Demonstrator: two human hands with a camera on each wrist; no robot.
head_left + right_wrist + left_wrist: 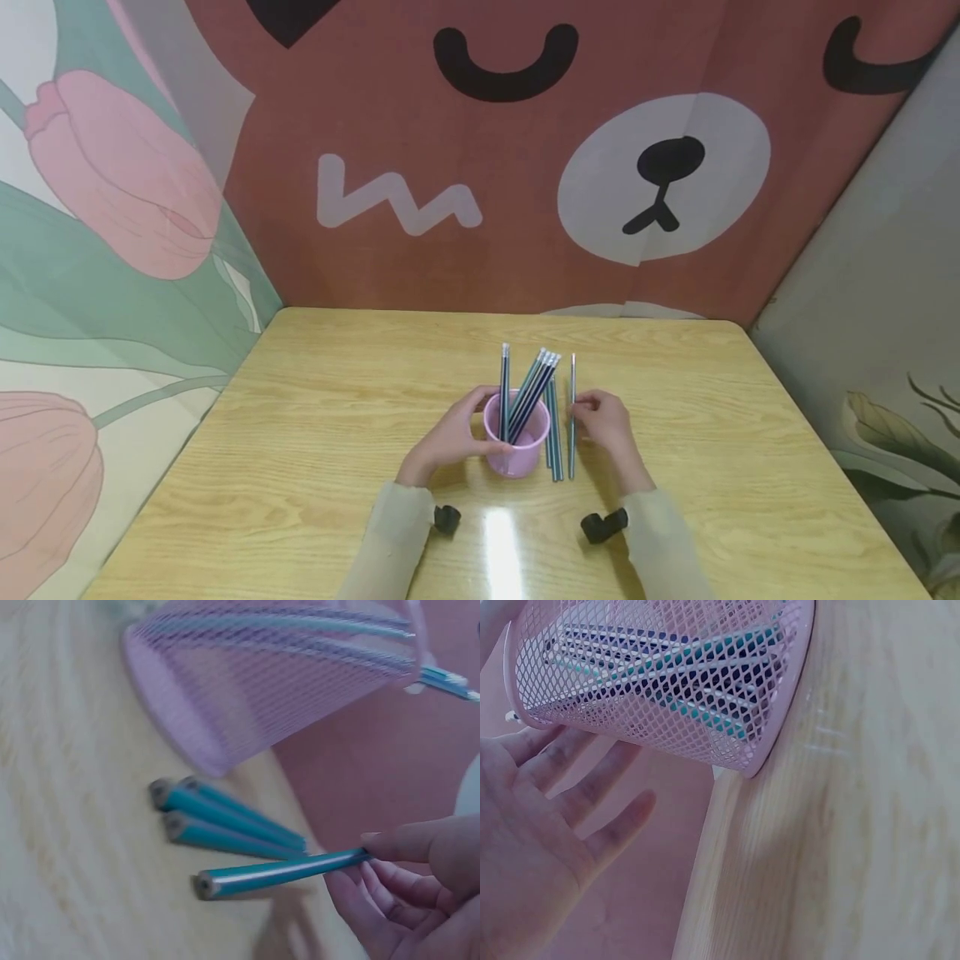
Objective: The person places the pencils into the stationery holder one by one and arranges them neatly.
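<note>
A pink mesh pencil cup (513,463) stands upright on the table with several dark and teal pencils (533,392) leaning in it. My left hand (453,429) holds the cup from its left side, thumb at the front and fingers toward the back; its palm (521,840) shows in the left wrist view. To the right of the cup, my right hand (606,421) pinches a teal pencil (277,874) between thumb and fingers. Between that pencil and the cup, loose teal pencils (217,814) lie side by side on the table.
The light wooden table (337,400) has its far edge against a wall hanging with a printed bear (510,167). Printed flower panels (112,208) stand at the left, and a pale panel (885,292) at the right. Black camera mounts (603,527) sit at the wrists.
</note>
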